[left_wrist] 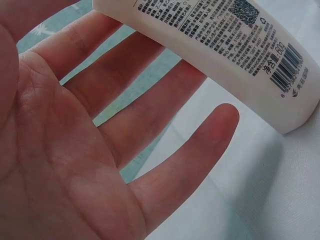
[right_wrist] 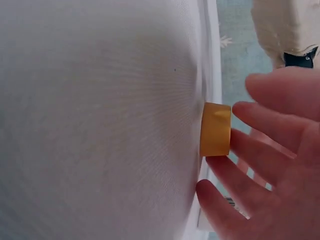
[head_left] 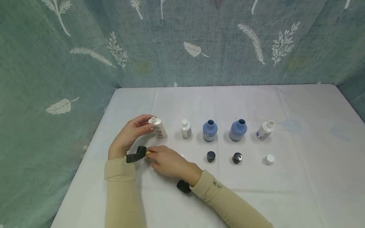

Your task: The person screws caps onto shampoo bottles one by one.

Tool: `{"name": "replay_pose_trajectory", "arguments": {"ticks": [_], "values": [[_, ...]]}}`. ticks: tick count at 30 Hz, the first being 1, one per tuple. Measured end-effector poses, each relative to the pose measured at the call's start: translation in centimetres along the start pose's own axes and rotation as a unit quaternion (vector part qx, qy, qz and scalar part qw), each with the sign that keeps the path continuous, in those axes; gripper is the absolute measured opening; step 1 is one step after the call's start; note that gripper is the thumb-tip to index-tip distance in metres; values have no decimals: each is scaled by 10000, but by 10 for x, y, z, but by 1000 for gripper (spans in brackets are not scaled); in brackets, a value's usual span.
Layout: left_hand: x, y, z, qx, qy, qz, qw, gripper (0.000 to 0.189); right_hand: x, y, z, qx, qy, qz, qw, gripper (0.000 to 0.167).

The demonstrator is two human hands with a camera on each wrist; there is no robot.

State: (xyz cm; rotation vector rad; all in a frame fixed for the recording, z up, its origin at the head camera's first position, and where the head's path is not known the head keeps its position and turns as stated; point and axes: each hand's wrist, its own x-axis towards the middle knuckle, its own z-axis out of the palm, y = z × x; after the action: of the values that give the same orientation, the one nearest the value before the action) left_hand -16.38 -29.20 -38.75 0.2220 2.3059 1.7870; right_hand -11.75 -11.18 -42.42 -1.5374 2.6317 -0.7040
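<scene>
My left hand [head_left: 129,133] holds a white squeeze bottle [head_left: 159,128] near its uncapped neck, thumb in front and fingers behind. The bottle leans, its base at the white cloth. In the left wrist view the bottle [left_wrist: 235,55] shows printed text and a barcode, with the little finger apart from it. My right hand [head_left: 168,161] is low over the table just in front of it. In the right wrist view, its loosely spread fingers [right_wrist: 265,150] are around a yellow cap [right_wrist: 216,130] at the cloth, fingertips right at its edge.
To the right stand a small white bottle [head_left: 186,129], two blue bottles [head_left: 209,131] [head_left: 238,130] with open necks and another open white bottle [head_left: 265,130]. Nearer lie two black caps [head_left: 211,156] [head_left: 237,158] and a white cap [head_left: 269,159]. Green patterned fabric [head_left: 182,44] hangs behind.
</scene>
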Motion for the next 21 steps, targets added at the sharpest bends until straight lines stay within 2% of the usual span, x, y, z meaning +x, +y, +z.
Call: {"name": "replay_pose_trajectory", "arguments": {"ticks": [6,10,15,21], "values": [[-2,-12,-3,197,112,-171,9996,41,-4,-6,4,-56,157,406,9990,21],[-4,-13,-3,203,110,-197,9995,41,-4,-7,5,-115,187,511,9985,19],[-5,-3,0,269,49,-164,9995,39,-4,-8,5,-500,-20,426,9978,19],[-4,13,6,320,-24,-92,9994,38,-1,-6,2,-615,15,672,9958,11]]}}
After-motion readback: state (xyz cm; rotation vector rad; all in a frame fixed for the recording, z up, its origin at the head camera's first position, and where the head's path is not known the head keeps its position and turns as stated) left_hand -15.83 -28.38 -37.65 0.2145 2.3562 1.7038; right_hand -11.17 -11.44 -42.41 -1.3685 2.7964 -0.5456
